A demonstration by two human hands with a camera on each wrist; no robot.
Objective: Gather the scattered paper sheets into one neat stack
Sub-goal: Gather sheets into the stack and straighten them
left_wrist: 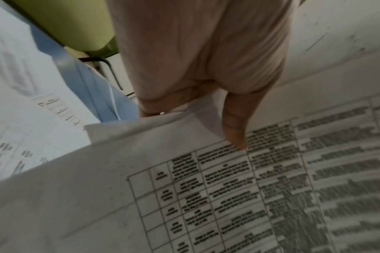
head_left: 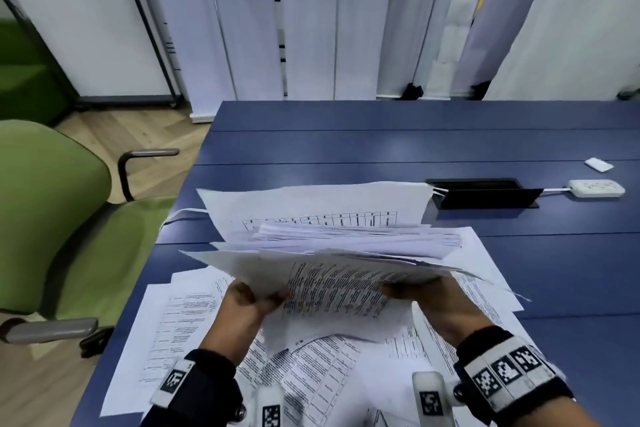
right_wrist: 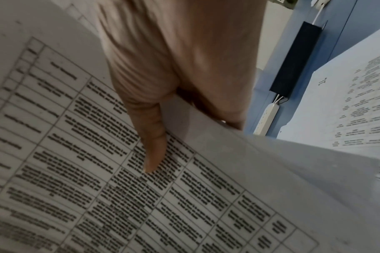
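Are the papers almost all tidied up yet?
About halfway. Both hands, left and right, hold a big bundle, but its edges are uneven. Loose sheets still lie on the table; they need adding, then squaring up.

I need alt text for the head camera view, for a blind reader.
Both hands, left hand and right hand, hold a messy bundle of printed sheets above a blue table. More loose sheets lie beneath; a green chair stands left.
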